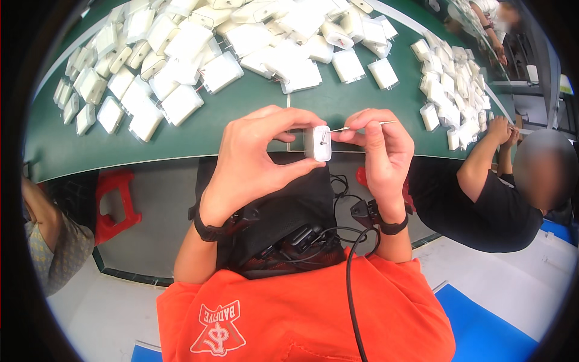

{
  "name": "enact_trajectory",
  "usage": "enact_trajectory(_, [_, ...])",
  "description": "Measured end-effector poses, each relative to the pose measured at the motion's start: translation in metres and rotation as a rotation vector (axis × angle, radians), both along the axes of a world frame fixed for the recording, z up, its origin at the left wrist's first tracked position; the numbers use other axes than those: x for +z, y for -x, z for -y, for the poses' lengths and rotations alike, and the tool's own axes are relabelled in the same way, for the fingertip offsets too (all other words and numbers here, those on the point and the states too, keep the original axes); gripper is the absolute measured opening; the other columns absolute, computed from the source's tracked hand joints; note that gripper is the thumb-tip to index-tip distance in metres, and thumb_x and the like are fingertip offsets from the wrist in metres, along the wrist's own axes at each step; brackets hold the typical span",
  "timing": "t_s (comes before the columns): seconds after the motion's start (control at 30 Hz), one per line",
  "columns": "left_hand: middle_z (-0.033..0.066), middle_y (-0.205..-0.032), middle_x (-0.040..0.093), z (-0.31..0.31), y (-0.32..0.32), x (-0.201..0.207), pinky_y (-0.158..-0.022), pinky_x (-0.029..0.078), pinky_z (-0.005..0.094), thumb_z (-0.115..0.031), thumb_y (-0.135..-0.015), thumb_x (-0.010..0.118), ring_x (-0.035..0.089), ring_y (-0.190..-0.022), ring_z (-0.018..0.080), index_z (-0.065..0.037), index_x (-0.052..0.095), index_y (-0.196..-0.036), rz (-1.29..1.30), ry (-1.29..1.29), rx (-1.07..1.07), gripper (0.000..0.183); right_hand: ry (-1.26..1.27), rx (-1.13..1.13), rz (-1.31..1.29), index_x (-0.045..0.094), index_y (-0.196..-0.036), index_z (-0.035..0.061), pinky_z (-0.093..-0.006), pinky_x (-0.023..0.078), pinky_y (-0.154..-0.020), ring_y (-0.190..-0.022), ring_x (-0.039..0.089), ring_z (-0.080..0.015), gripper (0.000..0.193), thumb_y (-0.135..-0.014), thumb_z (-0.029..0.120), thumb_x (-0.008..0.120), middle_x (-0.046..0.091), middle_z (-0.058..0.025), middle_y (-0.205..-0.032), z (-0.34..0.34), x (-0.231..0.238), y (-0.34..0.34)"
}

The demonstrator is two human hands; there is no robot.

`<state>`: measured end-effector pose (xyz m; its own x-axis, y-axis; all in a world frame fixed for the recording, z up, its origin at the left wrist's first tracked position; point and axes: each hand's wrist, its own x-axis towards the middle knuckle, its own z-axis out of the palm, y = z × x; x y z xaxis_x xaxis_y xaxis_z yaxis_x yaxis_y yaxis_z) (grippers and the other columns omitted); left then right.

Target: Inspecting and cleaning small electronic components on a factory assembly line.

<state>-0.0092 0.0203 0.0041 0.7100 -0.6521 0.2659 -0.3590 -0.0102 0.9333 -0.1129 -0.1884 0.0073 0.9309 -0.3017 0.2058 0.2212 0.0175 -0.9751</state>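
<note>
My left hand (250, 151) grips a small white block-shaped casing (310, 145) between thumb and fingers, just past the near edge of the green table. The rounded end face of the casing is turned to the right, and a dark thin piece, perhaps a wire, shows in it. In my right hand (386, 154) a slim metal tool (386, 123) is pinched between thumb and fingers. Its tip reaches the end of the casing; whether it is a pick or tweezers I cannot tell.
A large heap of similar white casings (181, 102) covers the far side of the green table (229, 117). Another pile (443, 90) lies at the right, by a person in black (494, 199). A red stool (117, 199) stands at left, near another person's arm. A black cable (350, 289) crosses my shirt.
</note>
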Motion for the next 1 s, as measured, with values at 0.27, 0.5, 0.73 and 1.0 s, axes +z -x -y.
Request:
enact_trajectory(0.27, [0.0077,-0.115,0.08,0.0,0.0,-0.001,-0.088,0.067,0.0344,-0.008,-0.076,0.096,0.078,-0.104,0.0201,-0.005,0.08,-0.122,-0.007,-0.016,0.01,0.049,0.111,0.009,-0.017,0.07,-0.113,-0.0083,-0.0359,0.066,-0.085,-0.094,0.079,-0.0243,0.026,-0.117,0.014,0.056,0.072,-0.0183,-0.107,-0.008,0.001,-0.001])
enact_trajectory(0.5, [0.0069,-0.117,0.081,0.002,0.0,-0.002,-0.088,0.067,0.0337,-0.007,-0.075,0.097,0.078,-0.103,0.0204,-0.005,0.081,-0.122,0.019,-0.014,0.012,0.049,-0.101,0.233,-0.017,0.066,-0.111,-0.0045,-0.041,0.063,-0.098,-0.091,0.073,-0.0215,0.029,-0.119,0.019,0.051,0.069,-0.0158,-0.105,0.002,-0.007,-0.005])
enact_trajectory(0.73, [0.0072,-0.115,0.081,0.001,0.0,0.0,-0.087,0.067,0.0332,-0.007,-0.074,0.097,0.078,-0.104,0.0199,-0.005,0.081,-0.122,0.0,-0.033,0.015,0.05,0.114,-0.013,0.11,0.064,-0.116,-0.0086,-0.0395,0.066,-0.092,-0.087,0.07,-0.0194,0.025,-0.119,0.009,0.047,0.068,-0.0166,-0.11,-0.001,0.007,-0.001])
enact_trajectory(1.0, [0.006,-0.116,0.082,0.003,0.001,-0.002,-0.086,0.067,0.0325,-0.006,-0.075,0.095,0.078,-0.101,0.0197,-0.005,0.081,-0.12,0.009,-0.032,0.022,0.047,0.441,-0.03,0.156,0.066,-0.112,-0.0095,-0.0328,0.062,-0.074,-0.081,0.071,-0.0199,0.014,-0.108,-0.008,0.052,0.072,-0.0197,-0.104,-0.009,0.014,0.002])
